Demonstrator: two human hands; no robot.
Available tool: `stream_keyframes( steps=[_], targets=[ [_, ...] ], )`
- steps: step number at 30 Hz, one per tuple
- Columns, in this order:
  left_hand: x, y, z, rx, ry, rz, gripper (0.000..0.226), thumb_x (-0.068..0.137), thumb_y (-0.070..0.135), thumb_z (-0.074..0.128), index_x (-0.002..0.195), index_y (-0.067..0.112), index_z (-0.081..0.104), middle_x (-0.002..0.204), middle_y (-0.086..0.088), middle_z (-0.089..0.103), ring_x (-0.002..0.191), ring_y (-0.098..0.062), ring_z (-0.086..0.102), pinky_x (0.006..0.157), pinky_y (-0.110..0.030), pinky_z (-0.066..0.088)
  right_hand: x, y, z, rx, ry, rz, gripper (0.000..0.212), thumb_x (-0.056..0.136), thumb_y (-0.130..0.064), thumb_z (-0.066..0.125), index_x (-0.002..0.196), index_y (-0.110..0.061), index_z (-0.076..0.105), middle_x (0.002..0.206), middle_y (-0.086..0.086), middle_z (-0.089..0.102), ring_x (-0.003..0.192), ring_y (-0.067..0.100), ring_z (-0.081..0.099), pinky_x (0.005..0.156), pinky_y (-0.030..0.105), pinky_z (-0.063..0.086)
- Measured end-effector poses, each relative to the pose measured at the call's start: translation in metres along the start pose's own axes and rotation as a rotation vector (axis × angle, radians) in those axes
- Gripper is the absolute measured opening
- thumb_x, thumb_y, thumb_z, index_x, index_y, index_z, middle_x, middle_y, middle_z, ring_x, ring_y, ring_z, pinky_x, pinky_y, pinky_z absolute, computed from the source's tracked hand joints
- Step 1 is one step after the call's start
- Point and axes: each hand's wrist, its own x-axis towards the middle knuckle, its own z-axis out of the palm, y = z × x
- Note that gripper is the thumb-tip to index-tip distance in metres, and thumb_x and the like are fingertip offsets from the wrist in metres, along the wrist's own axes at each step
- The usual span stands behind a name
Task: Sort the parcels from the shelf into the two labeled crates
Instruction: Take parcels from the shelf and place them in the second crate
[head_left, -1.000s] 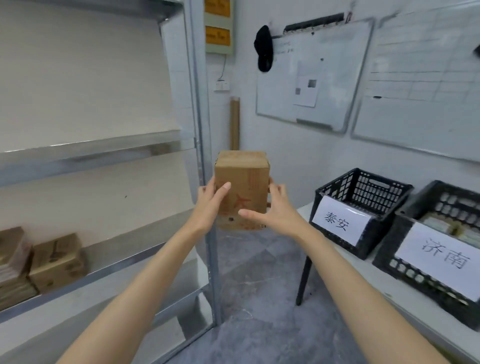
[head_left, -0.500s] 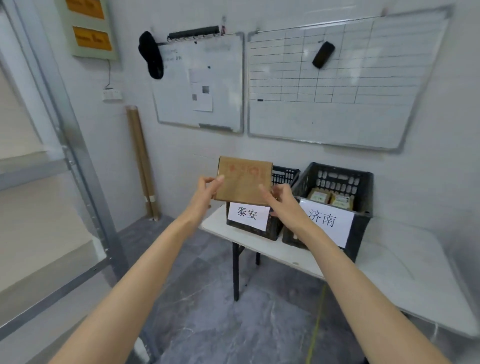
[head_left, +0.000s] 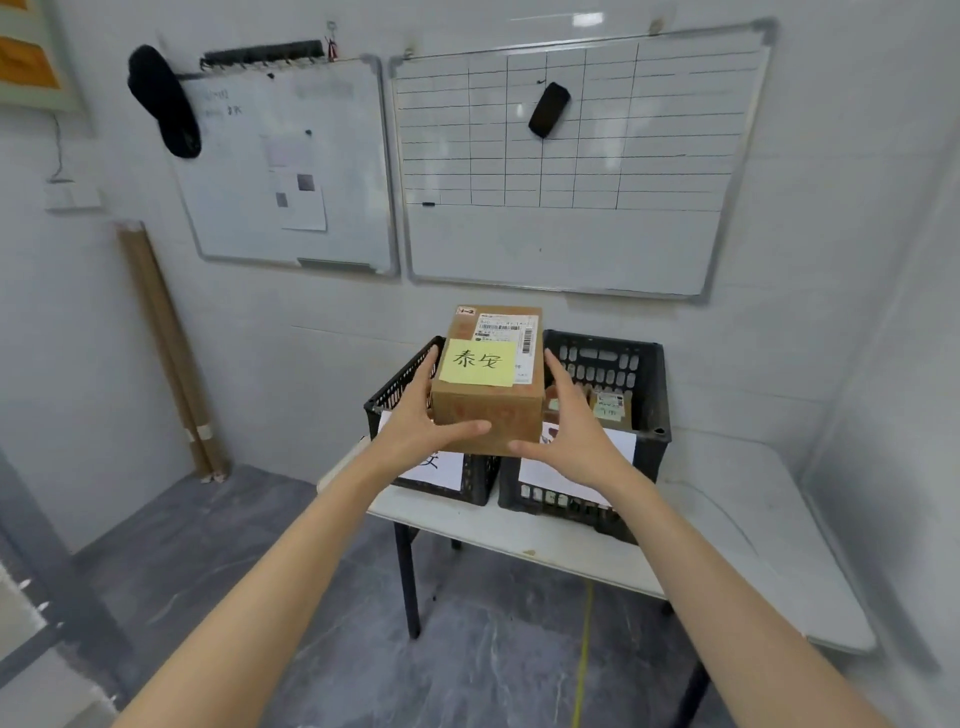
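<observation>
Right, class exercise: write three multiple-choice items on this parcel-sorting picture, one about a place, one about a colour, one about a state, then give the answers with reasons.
1. Where is the parcel?
A. On the floor
B. Held up in front of the two crates
C. Lying on the table beside the crates

2. What colour is the handwritten note on the parcel?
A. Yellow
B. Blue
C. Pink

3. How is the parcel held?
A. By the left hand alone
B. By nobody
C. Between both hands

Answers:
1 B: it hangs in front of the left crate and the right crate, clear of the table.
2 A: the note is pale yellow with dark characters.
3 C: the left hand and the right hand press its two sides.
</observation>
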Motion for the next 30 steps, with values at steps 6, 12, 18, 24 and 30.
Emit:
stream_keyframes(
  steps=[6,12,18,24,30],
  targets=[
    [0.063,-0.029,-0.009,0.066,0.041,0.149,0.102,0.073,0.011,0.084,0.151,0.029,0.021,0.141,0.008,0.046,0.127,-0.009,0.047,0.099,-0.029,0.048,0.061,0.019,0.01,-0.004,0.041,-0.005,0.121,0.072,-0.021,0.087,0.155,-0.039,0.0,0.157,-0.002,0.025,0.142,0.014,0.026,0.114,0.043,0.027],
    [0.138,-0.065,-0.043,0.117,0.055,0.165,0.104,0.07,0.014,0.086,0.147,0.037,0.021,0.138,0.003,0.048,0.128,-0.017,0.045,0.103,-0.048,0.045,0.141,0.028,0.032,0.03,0.057,0.0,0.114,0.072,-0.029,0.087,0.153,-0.033,0.008,0.152,-0.008,0.038,0.128,0.002,0.033,0.108,0.03,0.03],
    [0.201,-0.101,-0.073,0.161,0.098,0.177,0.104,0.068,0.017,0.087,0.143,0.043,0.02,0.139,0.007,0.046,0.13,-0.011,0.039,0.103,-0.041,0.046,0.214,0.036,0.064,0.013,0.044,-0.028,0.122,0.067,-0.037,0.088,0.151,-0.038,0.0,0.155,-0.007,0.033,0.14,0.016,0.037,0.114,0.049,0.035],
    [0.245,-0.141,-0.079,0.167,0.086,0.131,0.11,0.065,0.022,0.089,0.149,0.03,0.02,0.139,-0.001,0.042,0.129,-0.009,0.041,0.103,-0.023,0.043,0.266,0.072,0.096,-0.094,0.011,0.034,0.123,0.068,-0.053,0.083,0.155,-0.039,-0.003,0.157,0.0,0.028,0.141,0.019,0.034,0.113,0.042,0.032],
    [0.294,-0.177,-0.081,0.229,0.073,0.066,0.111,0.068,0.022,0.088,0.153,0.026,0.016,0.141,0.001,0.045,0.133,-0.017,0.039,0.108,-0.045,0.04,0.319,0.115,0.114,-0.192,-0.029,0.055,0.119,0.075,-0.054,0.077,0.153,-0.043,-0.013,0.155,0.007,0.027,0.134,0.025,0.043,0.102,0.043,0.042]
  ],
)
